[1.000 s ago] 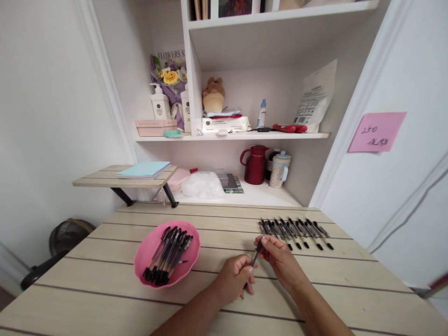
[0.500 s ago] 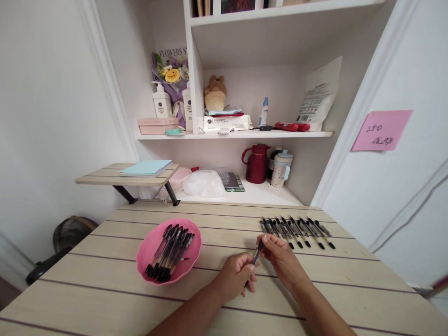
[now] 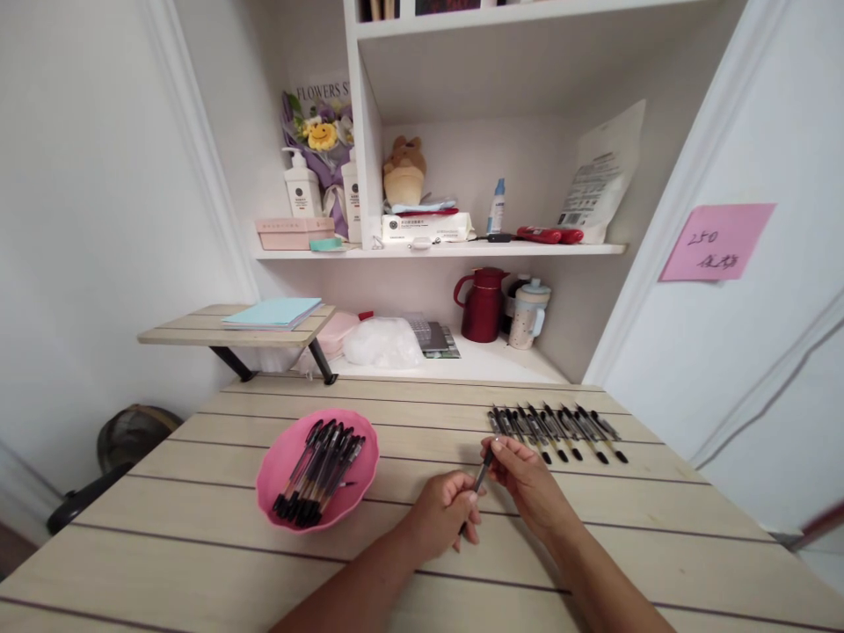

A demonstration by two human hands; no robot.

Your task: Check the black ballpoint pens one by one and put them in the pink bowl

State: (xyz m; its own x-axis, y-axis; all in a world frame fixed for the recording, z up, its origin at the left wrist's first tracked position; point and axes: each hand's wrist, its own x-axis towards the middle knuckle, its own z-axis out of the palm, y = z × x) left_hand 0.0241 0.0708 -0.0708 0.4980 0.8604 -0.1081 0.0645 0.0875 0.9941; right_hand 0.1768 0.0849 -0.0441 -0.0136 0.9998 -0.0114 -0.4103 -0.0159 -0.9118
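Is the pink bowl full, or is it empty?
Neither: the bowl holds a bunch of pens, with bare pink visible beside them.

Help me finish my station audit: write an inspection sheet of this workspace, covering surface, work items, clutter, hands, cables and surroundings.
Surface: pale plank desk with dark lines between boards.
Work items: pink bowl holding a bundle of pens; row of pens on the desk at the right; single pen held above the desk.
Clutter: blue-topped paper stack on a small riser at the far left.
Hands: left hand grips the single pen's lower part; right hand pinches its upper end.
Cables: cord-like line on the right-hand wall.
Surroundings: white shelving with red jug; pink note at the right.
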